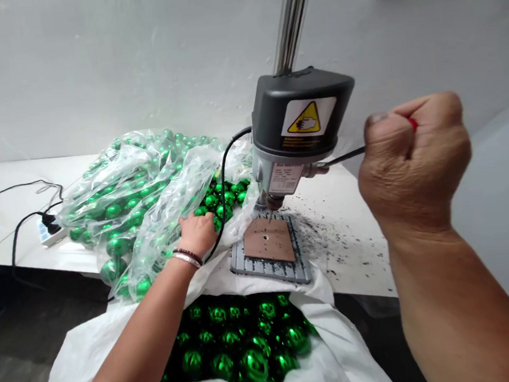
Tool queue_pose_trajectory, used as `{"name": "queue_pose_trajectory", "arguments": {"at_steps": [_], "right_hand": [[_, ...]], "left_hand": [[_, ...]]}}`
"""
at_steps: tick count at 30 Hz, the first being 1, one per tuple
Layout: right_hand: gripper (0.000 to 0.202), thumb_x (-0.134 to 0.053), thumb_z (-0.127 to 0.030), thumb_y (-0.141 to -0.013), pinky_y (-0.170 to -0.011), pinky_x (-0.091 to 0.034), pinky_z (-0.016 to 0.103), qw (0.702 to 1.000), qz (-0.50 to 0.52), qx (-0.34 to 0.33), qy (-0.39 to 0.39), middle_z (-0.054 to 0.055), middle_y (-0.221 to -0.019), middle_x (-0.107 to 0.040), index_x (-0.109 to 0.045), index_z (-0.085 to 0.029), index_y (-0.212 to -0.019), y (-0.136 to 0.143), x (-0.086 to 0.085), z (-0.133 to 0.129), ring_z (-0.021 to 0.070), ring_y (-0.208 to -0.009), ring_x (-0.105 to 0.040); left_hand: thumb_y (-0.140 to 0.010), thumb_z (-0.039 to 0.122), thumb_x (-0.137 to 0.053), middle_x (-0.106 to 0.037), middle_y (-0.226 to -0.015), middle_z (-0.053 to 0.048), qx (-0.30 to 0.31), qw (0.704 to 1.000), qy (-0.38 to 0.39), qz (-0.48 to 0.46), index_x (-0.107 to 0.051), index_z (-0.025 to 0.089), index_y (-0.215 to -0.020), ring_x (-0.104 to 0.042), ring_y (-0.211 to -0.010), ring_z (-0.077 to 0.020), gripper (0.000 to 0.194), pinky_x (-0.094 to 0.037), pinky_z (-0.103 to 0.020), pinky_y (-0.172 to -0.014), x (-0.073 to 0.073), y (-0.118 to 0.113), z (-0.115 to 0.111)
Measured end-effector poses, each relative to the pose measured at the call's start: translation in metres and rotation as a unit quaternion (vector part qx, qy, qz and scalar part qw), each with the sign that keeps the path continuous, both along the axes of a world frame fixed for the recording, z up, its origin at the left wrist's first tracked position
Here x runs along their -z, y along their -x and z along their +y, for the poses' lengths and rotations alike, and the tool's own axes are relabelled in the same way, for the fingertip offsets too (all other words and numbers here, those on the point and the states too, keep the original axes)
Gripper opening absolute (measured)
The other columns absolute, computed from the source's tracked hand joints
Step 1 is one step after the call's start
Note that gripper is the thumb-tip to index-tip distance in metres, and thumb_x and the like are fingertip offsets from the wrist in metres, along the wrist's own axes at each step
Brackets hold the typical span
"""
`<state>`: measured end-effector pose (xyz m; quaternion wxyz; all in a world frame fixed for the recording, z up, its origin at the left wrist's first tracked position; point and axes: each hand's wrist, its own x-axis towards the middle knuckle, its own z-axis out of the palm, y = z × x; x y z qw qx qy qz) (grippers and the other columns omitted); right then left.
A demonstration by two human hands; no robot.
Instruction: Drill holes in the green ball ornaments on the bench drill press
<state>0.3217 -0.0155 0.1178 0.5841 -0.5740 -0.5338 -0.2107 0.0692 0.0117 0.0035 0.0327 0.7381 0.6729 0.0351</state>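
Note:
My right hand [412, 165] is closed around the end of the drill press lever [347, 156]; a bit of its red knob shows between the fingers. The drill press [303, 112] has a dark grey head with a yellow warning sticker. Below its chuck [275, 202], a brown square board [268, 240] with a small hole lies on the grey slotted base [303, 264]. My left hand [198, 234] reaches into the mouth of a clear plastic bag [158, 211], at shiny green balls [211, 202]. Its fingertips are hidden, so whether it grips a ball is unclear.
More green balls [254, 363] lie in a white sack [340, 350] below the table edge. A black cable [223, 182] loops down beside my left hand. Dark shavings [330, 238] litter the white table [359, 265]. A power strip [51, 232] stands at left.

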Motion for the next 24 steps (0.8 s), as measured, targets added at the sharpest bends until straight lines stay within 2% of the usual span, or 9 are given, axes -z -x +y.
{"name": "queue_pose_trajectory", "arguments": {"at_steps": [3, 7, 10, 12, 14, 17, 19, 21, 24], "right_hand": [[0.030, -0.041, -0.039, -0.084, -0.059, -0.032, 0.023, 1.000, -0.003, -0.003, 0.001, 0.003, -0.070, -0.055, -0.055, -0.013, -0.078, -0.001, 0.002, -0.002, 0.0058, -0.061, -0.042], [0.035, -0.040, -0.047, -0.080, -0.056, -0.029, 0.023, 1.000, -0.002, -0.005, -0.011, 0.003, -0.067, -0.052, -0.052, -0.014, -0.078, -0.002, 0.007, -0.002, 0.0063, -0.057, -0.040], [0.034, -0.039, -0.048, -0.080, -0.056, -0.030, 0.023, 1.000, 0.004, -0.008, -0.004, 0.002, -0.066, -0.049, -0.048, -0.016, -0.076, -0.003, 0.008, -0.001, 0.0070, -0.058, -0.040], [0.032, -0.039, -0.048, -0.081, -0.057, -0.031, 0.024, 1.000, 0.006, -0.014, 0.005, 0.001, -0.066, -0.046, -0.046, -0.017, -0.077, -0.002, 0.008, -0.002, 0.0075, -0.059, -0.040], [0.030, -0.039, -0.047, -0.082, -0.059, -0.033, 0.024, 1.000, 0.006, -0.028, 0.005, 0.001, -0.067, -0.044, -0.045, -0.018, -0.079, -0.001, 0.007, -0.003, 0.0075, -0.060, -0.041], [0.028, -0.039, -0.045, -0.083, -0.060, -0.034, 0.024, 0.999, 0.014, -0.046, 0.006, 0.000, -0.068, -0.045, -0.044, -0.018, -0.079, 0.000, 0.006, -0.004, 0.0069, -0.060, -0.040], [0.026, -0.039, -0.043, -0.084, -0.061, -0.034, 0.024, 0.998, 0.019, -0.054, 0.012, -0.001, -0.067, -0.045, -0.043, -0.018, -0.079, 0.000, 0.006, -0.004, 0.0068, -0.060, -0.040], [0.025, -0.040, -0.042, -0.086, -0.061, -0.035, 0.024, 0.998, 0.020, -0.057, 0.018, -0.001, -0.067, -0.045, -0.043, -0.018, -0.080, 0.000, 0.006, -0.004, 0.0069, -0.060, -0.040], [0.024, -0.041, -0.040, -0.087, -0.061, -0.035, 0.024, 0.998, 0.016, -0.057, 0.017, -0.001, -0.068, -0.045, -0.045, -0.017, -0.081, 0.000, 0.007, -0.004, 0.0071, -0.059, -0.041]], "left_hand": [[-0.081, 0.012, -0.048, -0.063, -0.109, -0.017, 0.042, 0.999, 0.005, 0.023, -0.064, 0.020, -0.119, -0.061, -0.103, -0.0321, 0.042, -0.045, -0.045, -0.088, 0.009, -0.002, 0.001], [-0.082, 0.008, -0.045, -0.059, -0.116, -0.013, 0.073, 0.995, 0.053, -0.044, -0.063, 0.023, -0.122, -0.065, -0.094, -0.0235, 0.046, -0.048, -0.035, -0.087, 0.019, 0.005, 0.011], [-0.076, 0.011, -0.058, -0.056, -0.128, -0.013, 0.041, 0.991, -0.016, -0.129, -0.059, 0.023, -0.126, -0.062, -0.104, -0.0259, 0.051, -0.046, -0.036, -0.093, 0.012, 0.011, 0.010], [-0.075, 0.019, -0.065, -0.059, -0.123, -0.012, 0.008, 0.965, -0.080, -0.249, -0.055, 0.020, -0.129, -0.060, -0.105, -0.0253, 0.056, -0.046, -0.035, -0.093, -0.001, 0.013, 0.003], [-0.077, 0.031, -0.064, -0.064, -0.107, -0.008, 0.014, 0.901, -0.073, -0.427, -0.052, 0.019, -0.131, -0.062, -0.093, -0.0214, 0.056, -0.049, -0.033, -0.085, -0.016, 0.012, -0.009], [-0.078, 0.042, -0.063, -0.063, -0.091, -0.003, 0.064, 0.742, 0.083, -0.663, -0.053, 0.018, -0.126, -0.059, -0.072, -0.0138, 0.055, -0.049, -0.026, -0.067, -0.031, 0.005, -0.027], [-0.074, 0.040, -0.067, -0.063, -0.088, -0.003, 0.064, 0.649, 0.178, -0.737, -0.055, 0.018, -0.122, -0.058, -0.066, -0.0107, 0.054, -0.046, -0.022, -0.059, -0.031, -0.004, -0.036], [-0.072, 0.036, -0.070, -0.063, -0.086, -0.002, 0.041, 0.591, 0.233, -0.771, -0.055, 0.020, -0.121, -0.057, -0.063, -0.0086, 0.054, -0.044, -0.019, -0.056, -0.022, -0.014, -0.040], [-0.073, 0.032, -0.072, -0.064, -0.086, -0.001, 0.006, 0.552, 0.272, -0.788, -0.054, 0.023, -0.120, -0.059, -0.061, -0.0076, 0.050, -0.043, -0.017, -0.053, -0.003, -0.029, -0.037]]}}
